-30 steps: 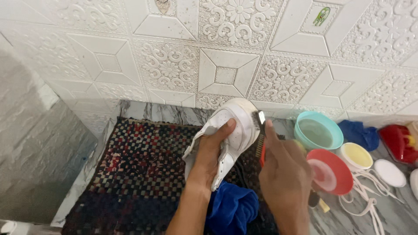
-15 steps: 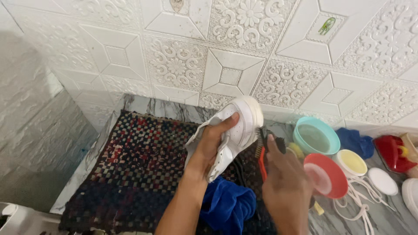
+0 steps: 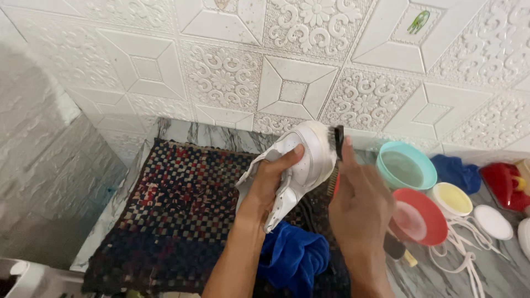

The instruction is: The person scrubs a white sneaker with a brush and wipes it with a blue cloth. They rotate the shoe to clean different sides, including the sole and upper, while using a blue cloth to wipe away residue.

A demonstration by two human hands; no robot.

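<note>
White leather sneaker [image 3: 301,160], smooth and round-toed, gripped in the left hand [image 3: 270,179] above a chequered woven mat [image 3: 176,209]; right hand [image 3: 359,204] closed on a dark-bristled brush [image 3: 338,138] at the toe; scrubbing seems under way, calling next for short, firm strokes; crumpled blue cloth [image 3: 292,256] below the wrists.

Both forearms are bare, with no sleeve in view. The left hand [image 3: 273,179] and right hand [image 3: 359,201] wear no gloves, rings, watch or wristband.
</note>
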